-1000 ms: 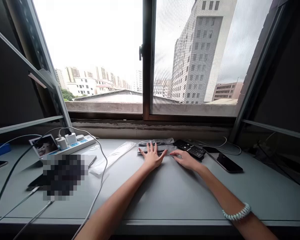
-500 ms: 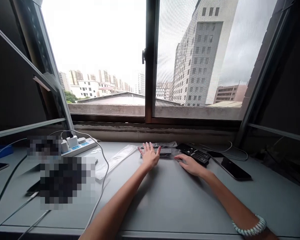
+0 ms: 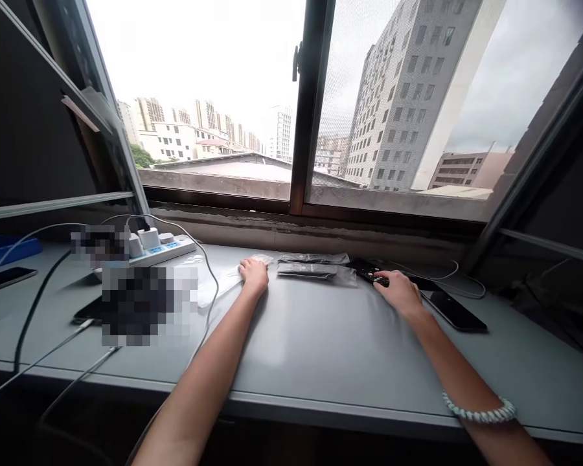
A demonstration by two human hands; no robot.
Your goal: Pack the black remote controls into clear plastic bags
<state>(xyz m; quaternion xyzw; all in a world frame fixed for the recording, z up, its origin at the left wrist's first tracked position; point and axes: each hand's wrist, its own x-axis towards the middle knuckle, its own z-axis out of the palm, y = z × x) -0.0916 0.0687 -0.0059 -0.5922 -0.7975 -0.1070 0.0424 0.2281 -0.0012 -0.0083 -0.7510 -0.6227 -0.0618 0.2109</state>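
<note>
My left hand lies far out on the grey desk, fingers curled down onto the end of a long clear plastic bag. My right hand reaches to the right, its fingers bent over the near end of a black remote control. Between the hands lie two clear bags holding dark items. A black phone lies just right of my right hand. A beaded band sits on my right wrist.
A white power strip with plugged chargers and trailing white cables sits at the back left. A blue tray and another phone are at the far left. The window sill runs behind the desk.
Both hands left the dark bagged items in the middle: the left slid left onto the clear plastic bag, the right slid right onto the remote. The view shifted left and tilted.
</note>
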